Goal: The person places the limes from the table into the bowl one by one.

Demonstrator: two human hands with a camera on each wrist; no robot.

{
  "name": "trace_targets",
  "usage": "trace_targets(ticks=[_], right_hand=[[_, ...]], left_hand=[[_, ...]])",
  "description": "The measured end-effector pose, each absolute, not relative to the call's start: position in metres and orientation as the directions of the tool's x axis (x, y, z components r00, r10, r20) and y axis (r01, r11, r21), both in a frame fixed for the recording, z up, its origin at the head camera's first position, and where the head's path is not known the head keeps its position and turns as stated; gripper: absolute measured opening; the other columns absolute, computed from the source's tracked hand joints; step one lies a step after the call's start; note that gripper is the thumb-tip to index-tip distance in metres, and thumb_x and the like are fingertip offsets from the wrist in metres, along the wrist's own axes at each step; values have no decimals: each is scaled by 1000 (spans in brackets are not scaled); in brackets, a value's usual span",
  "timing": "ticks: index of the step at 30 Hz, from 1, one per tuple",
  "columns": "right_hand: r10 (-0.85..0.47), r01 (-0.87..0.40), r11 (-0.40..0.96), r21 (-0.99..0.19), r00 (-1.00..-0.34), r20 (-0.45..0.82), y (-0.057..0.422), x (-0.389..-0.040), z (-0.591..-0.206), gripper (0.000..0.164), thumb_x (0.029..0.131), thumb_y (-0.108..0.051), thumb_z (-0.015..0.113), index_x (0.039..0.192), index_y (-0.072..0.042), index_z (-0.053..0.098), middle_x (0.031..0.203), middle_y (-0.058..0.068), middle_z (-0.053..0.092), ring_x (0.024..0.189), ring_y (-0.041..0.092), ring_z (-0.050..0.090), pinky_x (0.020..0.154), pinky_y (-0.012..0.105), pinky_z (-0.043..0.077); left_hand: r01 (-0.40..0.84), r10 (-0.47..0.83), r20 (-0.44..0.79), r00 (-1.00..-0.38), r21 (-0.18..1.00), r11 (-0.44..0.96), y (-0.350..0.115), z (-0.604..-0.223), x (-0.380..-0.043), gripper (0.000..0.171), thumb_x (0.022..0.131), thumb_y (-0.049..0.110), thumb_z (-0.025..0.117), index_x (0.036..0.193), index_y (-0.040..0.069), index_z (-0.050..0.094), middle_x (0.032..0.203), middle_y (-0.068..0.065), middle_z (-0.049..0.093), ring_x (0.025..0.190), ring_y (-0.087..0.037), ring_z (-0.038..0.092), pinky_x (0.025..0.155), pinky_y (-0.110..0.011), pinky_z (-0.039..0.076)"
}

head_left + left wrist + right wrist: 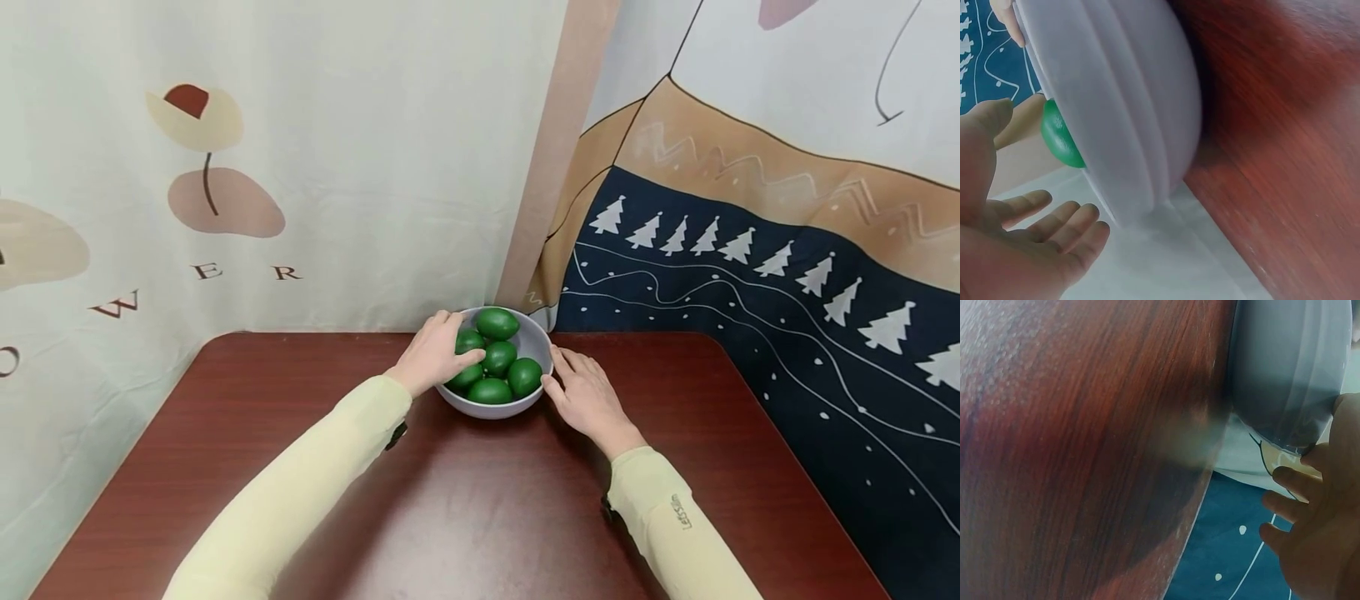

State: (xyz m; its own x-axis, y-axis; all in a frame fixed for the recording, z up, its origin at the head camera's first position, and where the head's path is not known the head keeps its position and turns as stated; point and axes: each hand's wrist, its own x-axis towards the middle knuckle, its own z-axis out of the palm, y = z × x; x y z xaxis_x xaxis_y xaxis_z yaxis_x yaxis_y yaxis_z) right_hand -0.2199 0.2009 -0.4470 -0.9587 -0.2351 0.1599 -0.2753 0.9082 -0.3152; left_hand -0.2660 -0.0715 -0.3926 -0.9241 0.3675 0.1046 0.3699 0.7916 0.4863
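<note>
A grey-lilac bowl [487, 412] sits toward the far edge of the table, holding several smooth green oval fruits [498, 358] that look like limes. At its left side is my left hand [432, 354], fingers extended along the rim and thumb reaching over the fruits. The left wrist view shows that hand's palm [1016, 250] with fingers spread beside the bowl's rim, gripping nothing. On the opposite side, my right hand [588, 392] has its fingertips right at the rim. In the right wrist view its fingers [1297, 482] are loosely extended, with the thumb at the bowl's edge.
The dark red wooden table [480, 517] has rounded far corners. A pale printed curtain [375, 167] hangs behind its far edge. A navy cloth [750, 333] with white trees hangs along the right side. Both forearms wear pale yellow sleeves [315, 475].
</note>
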Motion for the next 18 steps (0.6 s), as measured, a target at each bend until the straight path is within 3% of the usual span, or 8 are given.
trace_targets(ticks=[18], right_hand=[[-237, -282, 910, -305, -956, 174, 201, -219, -451, 61, 108, -37, 49, 159, -5, 38, 156, 21, 45, 145, 42, 40, 123, 56, 25]], left_hand=[[440, 340, 282, -897, 503, 744, -111, -409, -243, 64, 92, 33, 76, 140, -4, 56, 135, -21, 57, 124, -39, 55, 106, -52, 44]])
